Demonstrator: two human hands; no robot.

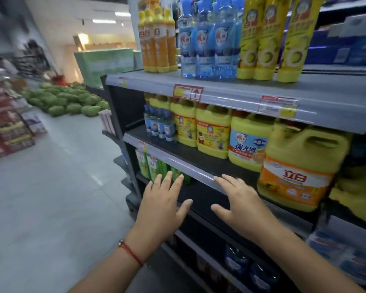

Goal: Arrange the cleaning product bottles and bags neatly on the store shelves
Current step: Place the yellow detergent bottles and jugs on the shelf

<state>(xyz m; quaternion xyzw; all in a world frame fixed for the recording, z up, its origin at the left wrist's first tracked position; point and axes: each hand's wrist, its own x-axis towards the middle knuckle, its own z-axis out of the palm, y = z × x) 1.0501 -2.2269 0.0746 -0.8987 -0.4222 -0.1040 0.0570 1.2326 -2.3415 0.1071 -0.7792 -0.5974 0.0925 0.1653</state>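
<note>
Bottles of cleaning product fill the store shelves (251, 96) we face, a grey and black rack beside a pale tiled floor (61, 176) in a supermarket aisle. Far down the aisle we see a heap of watermelons (68, 100) on the floor and stacked boxes (6, 123) at the left edge.

On the top shelf stand orange bottles (156, 41), blue bottles (207, 43) and tall yellow bottles (273, 41), all upright, caps up, in tight rows. On the middle shelf we see small blue bottles (159, 125) at the left, then yellow jugs (211, 130) with handles, and nearest us a large yellow jug with an orange label (298, 166), all upright, labels facing the aisle. Green bottles (150, 166) stand upright on the shelf below.

We hold our left hand (163, 206) flat with fingers spread, grasping nothing, in front of the green bottles. Our right hand (241, 204) is likewise released, its fingertips at the middle shelf's front rail (178, 161). Whether they touch it we cannot tell.
</note>
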